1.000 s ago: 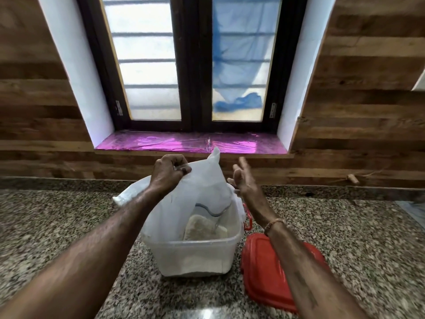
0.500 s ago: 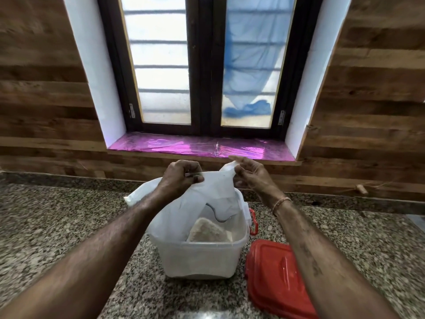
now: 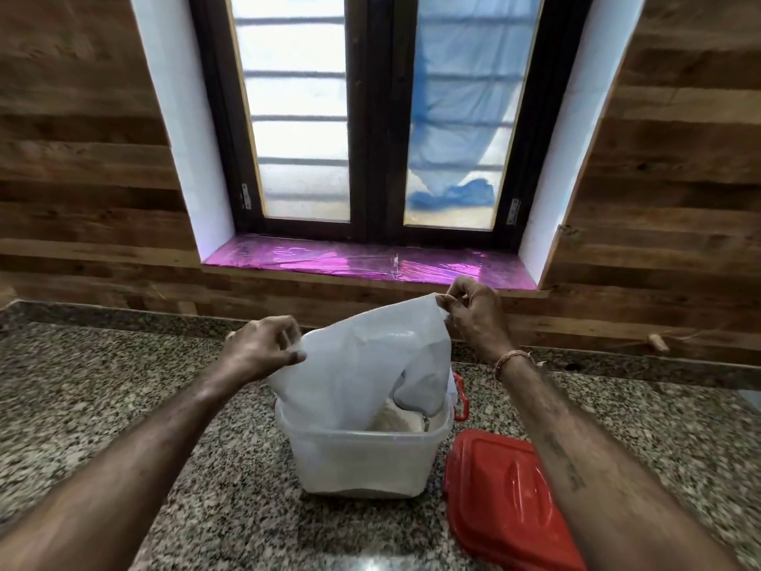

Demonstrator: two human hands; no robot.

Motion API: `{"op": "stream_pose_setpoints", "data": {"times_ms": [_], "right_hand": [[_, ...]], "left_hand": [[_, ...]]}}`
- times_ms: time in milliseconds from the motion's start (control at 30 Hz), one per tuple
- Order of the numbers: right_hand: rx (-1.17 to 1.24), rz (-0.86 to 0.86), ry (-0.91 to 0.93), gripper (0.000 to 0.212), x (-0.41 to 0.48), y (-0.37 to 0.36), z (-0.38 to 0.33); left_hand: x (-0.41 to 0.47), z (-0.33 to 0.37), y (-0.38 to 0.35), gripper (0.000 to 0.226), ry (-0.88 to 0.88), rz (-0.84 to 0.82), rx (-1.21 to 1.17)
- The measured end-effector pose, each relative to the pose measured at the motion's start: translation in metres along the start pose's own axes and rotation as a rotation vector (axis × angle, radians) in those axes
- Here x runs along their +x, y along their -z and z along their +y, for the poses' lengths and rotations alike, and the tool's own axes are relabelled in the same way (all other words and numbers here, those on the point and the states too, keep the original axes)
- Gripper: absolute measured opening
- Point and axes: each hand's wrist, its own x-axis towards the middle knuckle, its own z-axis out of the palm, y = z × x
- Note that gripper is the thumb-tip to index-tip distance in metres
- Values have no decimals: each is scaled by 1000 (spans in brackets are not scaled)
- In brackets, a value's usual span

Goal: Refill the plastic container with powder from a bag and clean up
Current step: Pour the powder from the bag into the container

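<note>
Head view. A translucent white bag [image 3: 362, 364] is held over the open plastic container [image 3: 358, 459], which stands on the speckled stone surface [image 3: 123, 385]. The bag's lower end hangs inside the rim, and a pale mound of powder [image 3: 395, 418] shows beneath it.

**Hazards.** The bag's outlet sits only just within the rim. If both hands lift further or swing sideways, the outlet would probably clear the wall and drop powder onto the surface or onto the red lid [image 3: 506, 496], which lies just beside the container on the right. A sharp shake to free the residue could raise a puff of dust. The film looks thin and slack, so a pinch hold may slip and let one corner fall, folding the bag over the rim. The container appears light, and drag from the bag against its wall might shift or tilt it, since neither hand steadies it.

**Hand pose.** The left hand [image 3: 263, 352] is the lower one, with its back to the camera and its fingers curled, and it pinches the bag's left edge. The right hand [image 3: 473, 319] is higher and further back. It pinches the bag's top corner between thumb and forefinger, with the other fingers bent. Both forearms reach forward from the lower corners of the frame, stretching the film between the two pinches.
</note>
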Motion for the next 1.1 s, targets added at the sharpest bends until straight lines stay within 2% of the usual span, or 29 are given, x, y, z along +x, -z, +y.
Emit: {"op": "stream_pose_setpoints", "data": {"times_ms": [67,200,333,467,533,633,733,800,933,967,1100], "right_hand": [[76,-49,-38,26,2,0,-2],[375,-37,-145,25,2,3,-3],[482,-13,-181,19,-2,3,0],[586,-37,-212,21,-5,4,-3],[601,-87,-209,20,-6,6,-5],[536,-88,-197,15,-5,9,1],[462,-145,-257,21,-4,15,5],[434,-151,-261,21,-2,24,8],[479,-109,-261,19,8,34,0],[514,-89,-267,18,12,34,-3],[685,-70,-327,17,22,28,-16]], "left_hand": [[-3,-15,-8,14,45,9,-116],[-4,-35,-16,17,170,109,-545],[-17,-28,-12,38,132,-25,-810],[-17,-21,-27,24,196,61,-1056],[-13,-22,-37,19,235,159,-1191],[-1,-22,-46,10,244,284,-1193],[7,-18,-46,9,259,269,-1136],[6,-14,-40,8,254,222,-1153],[2,-9,-33,8,242,-8,-1158],[2,-7,-32,8,251,-23,-1148],[14,-3,-19,2,247,170,-1311]]}}
